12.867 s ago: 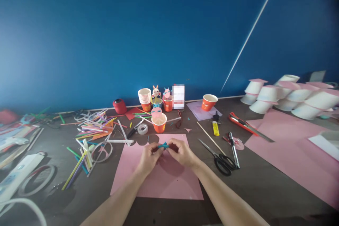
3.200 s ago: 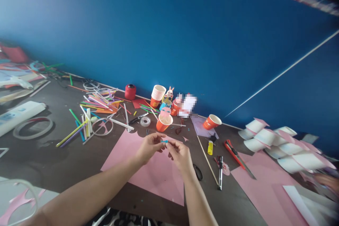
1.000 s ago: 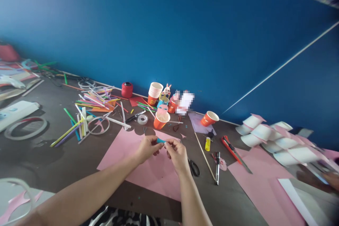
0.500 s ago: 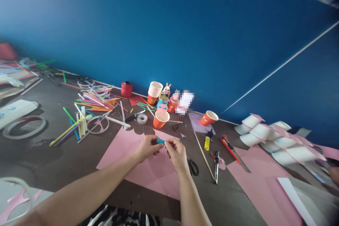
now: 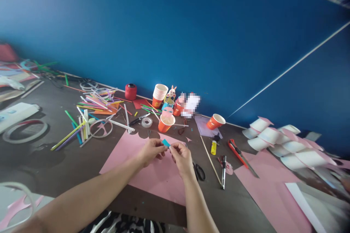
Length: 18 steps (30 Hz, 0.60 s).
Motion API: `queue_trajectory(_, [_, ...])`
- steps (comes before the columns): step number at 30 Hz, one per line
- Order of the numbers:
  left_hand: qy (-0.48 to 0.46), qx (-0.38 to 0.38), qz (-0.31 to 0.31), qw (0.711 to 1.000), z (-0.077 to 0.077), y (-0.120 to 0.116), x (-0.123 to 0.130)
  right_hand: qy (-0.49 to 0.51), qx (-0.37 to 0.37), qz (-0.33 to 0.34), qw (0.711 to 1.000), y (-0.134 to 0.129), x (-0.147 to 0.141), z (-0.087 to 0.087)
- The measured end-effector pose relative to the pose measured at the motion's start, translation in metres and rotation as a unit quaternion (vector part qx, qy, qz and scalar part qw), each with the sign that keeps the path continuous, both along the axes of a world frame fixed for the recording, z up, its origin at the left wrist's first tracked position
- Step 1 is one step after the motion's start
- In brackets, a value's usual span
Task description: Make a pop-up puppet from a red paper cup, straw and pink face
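A small teal paper piece (image 5: pixel 165 142) is pinched between both hands above a pink sheet (image 5: pixel 123 154). My left hand (image 5: pixel 153 151) grips its left side with closed fingers. On its lower right edge, my right hand (image 5: pixel 180 156) closes with thumb and finger. Just beyond the hands stands an orange cup (image 5: pixel 165 125) with a pink paper figure (image 5: pixel 167 111) at its rim. Black-handled scissors (image 5: pixel 200 172) lie right beside my right wrist, partly hidden by it.
Straws (image 5: pixel 102 102) lie heaped at the left. Stacked cups (image 5: pixel 159 96) and a red yarn spool (image 5: pixel 130 92) stand near the wall. To the right are a red cutter (image 5: pixel 237 153), a pen (image 5: pixel 224 172), a glue stick (image 5: pixel 213 147) and white rolls (image 5: pixel 290 142).
The teal piece has turned in the fingers, so its end now points up and to the left and more of its surface shows. Both hands have barely moved.
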<state>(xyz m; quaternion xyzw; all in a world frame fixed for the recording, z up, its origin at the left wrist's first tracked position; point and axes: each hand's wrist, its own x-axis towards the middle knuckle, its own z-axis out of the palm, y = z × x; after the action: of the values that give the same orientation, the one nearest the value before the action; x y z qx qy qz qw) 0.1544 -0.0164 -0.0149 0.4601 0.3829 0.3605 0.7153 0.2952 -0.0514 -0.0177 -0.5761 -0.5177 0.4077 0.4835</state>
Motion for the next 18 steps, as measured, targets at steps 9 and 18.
queue_trajectory(9, [-0.034,-0.024,0.007,0.999,0.0002,0.0010,-0.0001,0.003,-0.014,0.010,1.000,0.0012,-0.0003,-0.0049])
queue_trajectory(18, [-0.040,-0.025,0.001,0.999,-0.0002,-0.0002,0.0006,0.092,-0.025,0.011,0.995,0.0008,-0.0031,-0.0048])
